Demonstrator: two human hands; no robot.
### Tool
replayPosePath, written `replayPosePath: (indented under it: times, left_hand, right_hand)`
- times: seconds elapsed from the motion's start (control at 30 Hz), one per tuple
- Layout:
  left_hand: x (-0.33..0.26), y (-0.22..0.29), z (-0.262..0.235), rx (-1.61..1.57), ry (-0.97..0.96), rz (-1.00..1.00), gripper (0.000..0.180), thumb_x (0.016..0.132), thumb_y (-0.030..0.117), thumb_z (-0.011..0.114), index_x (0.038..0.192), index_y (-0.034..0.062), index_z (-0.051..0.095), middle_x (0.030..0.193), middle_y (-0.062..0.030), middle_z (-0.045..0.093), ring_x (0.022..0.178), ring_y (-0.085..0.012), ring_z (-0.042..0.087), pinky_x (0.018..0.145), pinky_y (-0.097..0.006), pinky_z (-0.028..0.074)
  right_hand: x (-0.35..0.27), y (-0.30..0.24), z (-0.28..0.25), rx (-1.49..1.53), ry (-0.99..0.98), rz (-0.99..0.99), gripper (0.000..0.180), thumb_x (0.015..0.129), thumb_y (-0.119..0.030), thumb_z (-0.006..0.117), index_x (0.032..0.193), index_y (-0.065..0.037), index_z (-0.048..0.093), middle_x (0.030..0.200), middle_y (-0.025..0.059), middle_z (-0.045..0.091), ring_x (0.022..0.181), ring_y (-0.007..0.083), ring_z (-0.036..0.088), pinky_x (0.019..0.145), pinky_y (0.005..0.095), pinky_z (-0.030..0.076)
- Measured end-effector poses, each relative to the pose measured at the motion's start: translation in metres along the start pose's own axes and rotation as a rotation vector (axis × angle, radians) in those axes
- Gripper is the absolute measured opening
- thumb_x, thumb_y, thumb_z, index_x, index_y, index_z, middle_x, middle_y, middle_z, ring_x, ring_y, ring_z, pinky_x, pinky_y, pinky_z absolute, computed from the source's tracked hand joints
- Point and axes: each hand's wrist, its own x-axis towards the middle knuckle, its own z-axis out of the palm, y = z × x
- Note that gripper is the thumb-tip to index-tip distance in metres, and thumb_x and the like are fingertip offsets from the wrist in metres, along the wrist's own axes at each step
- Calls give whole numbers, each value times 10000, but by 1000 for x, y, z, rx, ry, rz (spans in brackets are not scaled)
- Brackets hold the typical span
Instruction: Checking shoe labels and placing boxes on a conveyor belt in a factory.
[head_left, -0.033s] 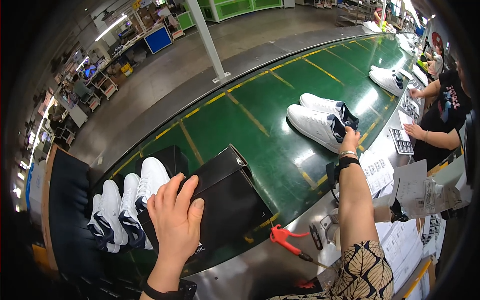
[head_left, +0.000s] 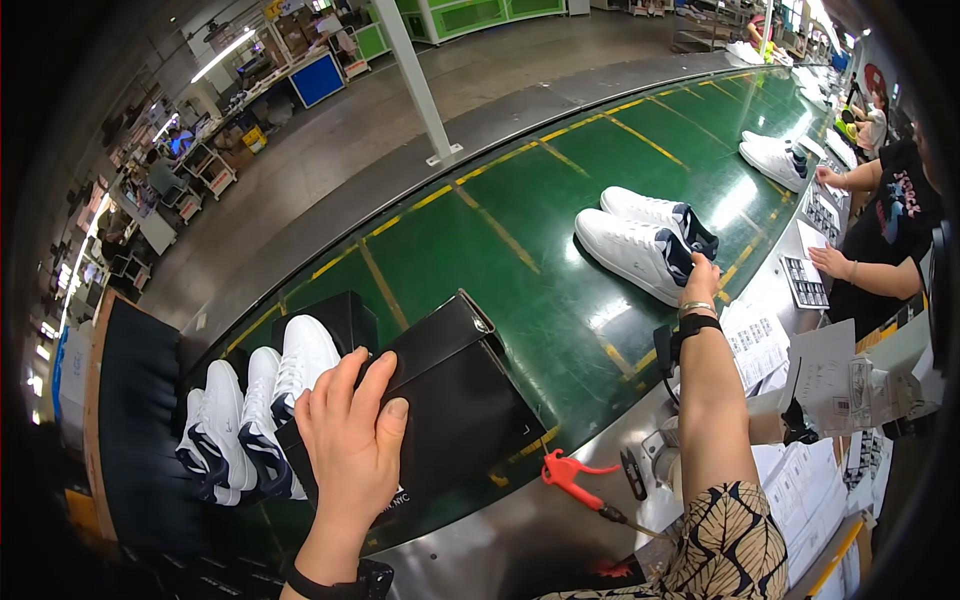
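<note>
My left hand (head_left: 352, 440) lies across a black shoebox (head_left: 465, 400), its fingers stretched out over the lid. Farther right, my right hand (head_left: 702, 278) grips the heel of a white sneaker (head_left: 630, 250) with a dark navy lining. Behind that shoe sits a matching sneaker (head_left: 640, 203), side by side with it on the green conveyor belt (head_left: 480, 270). To the left of the box stand several more white sneakers (head_left: 220, 425), toes pointing away from me. Part of the box's near side is hidden by my left hand and wrist.
A red air blow gun (head_left: 570, 480) and a dark cutter (head_left: 633, 474) lie by the metal edge. Printed sheets (head_left: 755, 345) are on the right. A co-worker (head_left: 895, 215) sits beyond them. Another sneaker pair (head_left: 775, 160) stands up the belt. A dark box (head_left: 345, 318) sits behind the left shoes.
</note>
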Motion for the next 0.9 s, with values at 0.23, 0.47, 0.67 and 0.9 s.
replayPosePath:
  times: [0.23,0.47,0.67,0.9]
  left_hand:
    - [-7,5,-1,36,9,-3,429,836,324,542,1180,68,519,1276,-146,421,1186,-319,370,993,-458,216]
    - [-27,17,-8,-23,-50,180,594,692,551,625,1148,174,567,1311,-99,401,1234,-350,297,953,-616,165]
    - [-28,28,-12,-251,-144,-21,652,714,616,569,1169,149,548,1318,-83,406,1280,-313,268,1022,-572,45]
    - [-40,44,-8,-522,-16,-137,433,707,498,661,947,139,644,1218,-16,516,1279,-250,286,1039,-529,-33]
  right_hand:
    - [-67,-20,23,-312,-40,-745,610,748,-301,575,1242,21,424,1217,255,455,1146,367,419,975,407,328]
    - [-249,-138,-24,681,-1090,-12,640,860,-191,525,1388,-31,201,974,31,509,863,132,519,767,313,464]
    - [-322,-170,-127,742,-1541,-234,637,884,-133,470,1402,-21,118,1104,126,554,986,177,545,865,322,428]
    - [-329,-149,-182,669,-1626,-273,659,880,-142,501,1399,-6,119,1118,152,551,978,178,550,896,311,394]
